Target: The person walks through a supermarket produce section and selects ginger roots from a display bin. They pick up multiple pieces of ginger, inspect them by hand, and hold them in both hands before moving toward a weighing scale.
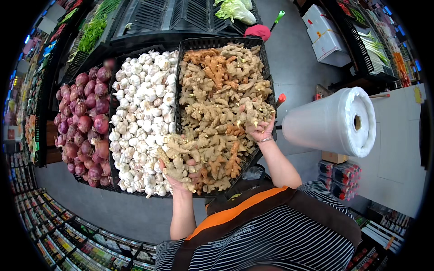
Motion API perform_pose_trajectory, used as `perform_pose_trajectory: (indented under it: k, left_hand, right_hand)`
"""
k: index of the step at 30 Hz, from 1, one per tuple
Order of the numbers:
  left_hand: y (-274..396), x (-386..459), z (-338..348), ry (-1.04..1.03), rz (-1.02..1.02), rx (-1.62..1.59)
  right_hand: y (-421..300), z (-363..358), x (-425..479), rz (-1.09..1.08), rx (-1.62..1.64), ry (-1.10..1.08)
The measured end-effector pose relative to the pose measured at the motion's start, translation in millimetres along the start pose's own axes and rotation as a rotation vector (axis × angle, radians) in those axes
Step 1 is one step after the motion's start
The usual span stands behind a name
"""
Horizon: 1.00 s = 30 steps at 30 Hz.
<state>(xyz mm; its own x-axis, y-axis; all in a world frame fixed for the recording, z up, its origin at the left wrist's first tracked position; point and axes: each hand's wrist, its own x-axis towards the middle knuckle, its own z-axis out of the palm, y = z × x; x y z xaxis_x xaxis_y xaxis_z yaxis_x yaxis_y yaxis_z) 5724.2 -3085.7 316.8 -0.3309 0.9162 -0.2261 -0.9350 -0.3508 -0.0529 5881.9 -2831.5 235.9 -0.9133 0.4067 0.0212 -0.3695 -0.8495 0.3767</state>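
My left hand (181, 174) is under a piece of ginger root (174, 162) at the near left corner of the ginger crate, its fingers around the root. My right hand (262, 128) holds another knobbly ginger root (256, 110) near the crate's right edge. Loose ginger (203, 118) fills the black plastic crate (222, 41) between and beyond both hands, with more orange pieces (215, 69) at the far side. White garlic bulbs (145, 101) lie in the crate just left of it.
Red onions (84, 118) fill the far left crate. A large roll of clear plastic bags (318, 122) stands out at the right. Beyond the ginger are black display trays (145, 20) with leafy lettuce (235, 12). White foam boxes (327, 40) are stacked at the upper right.
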Motion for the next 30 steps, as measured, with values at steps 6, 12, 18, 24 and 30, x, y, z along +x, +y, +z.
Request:
perform_pose_trajectory:
  k: [6,12,18,24,30]
  left_hand:
    - [-4,-25,-6,-0.024,-0.043,-0.112]
    - [-8,-47,-5,-0.002,-0.075,-0.094]
    - [0,-67,-34,-0.024,-0.165,0.027]
    - [-13,-71,-20,0.177,-0.272,0.028]
    - [-42,-71,-14,0.160,-0.402,0.160]
  right_hand:
    - [28,-8,-10,0.145,0.099,-0.068]
    - [42,-8,-31,0.170,0.005,-0.045]
    - [79,21,-105,0.249,-0.177,0.191]
    - [102,16,-203,0.139,-0.173,0.129]
    - [100,33,-244,0.004,-0.273,0.120]
